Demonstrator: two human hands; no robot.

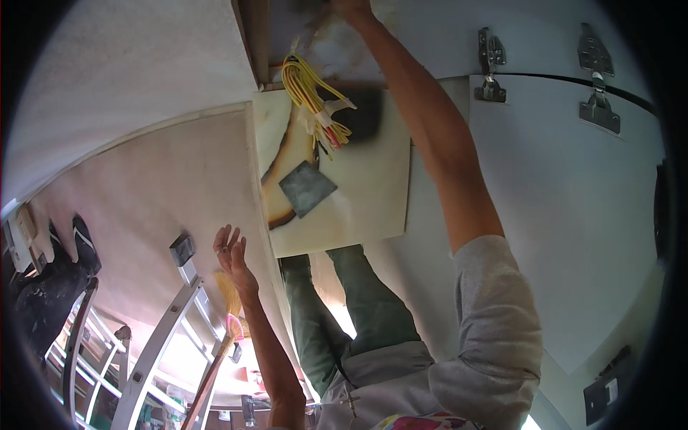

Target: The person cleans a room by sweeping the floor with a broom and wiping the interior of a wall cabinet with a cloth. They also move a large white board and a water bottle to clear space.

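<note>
My right arm reaches up to the top edge, where only part of my right hand [351, 7] shows. Its fingers are cut off or lost against a dark patch, so whether it holds anything is unclear. Below and left of it hangs a looped bundle of yellow cables [307, 89], tied with whitish tape and showing red and black ends. My left hand [233, 256] is raised at the left with fingers apart, a ring on one finger and nothing in it. A pale panel [365, 201] with brown scorch marks carries a dark grey square [308, 188].
On the right, two metal hinges [491, 68] [598, 86] join a white cabinet door [566, 215]. A straw broom [229, 297] and an aluminium stepladder [161, 344] stand at the lower left. Another person's dark-clothed legs [54, 301] are at the far left.
</note>
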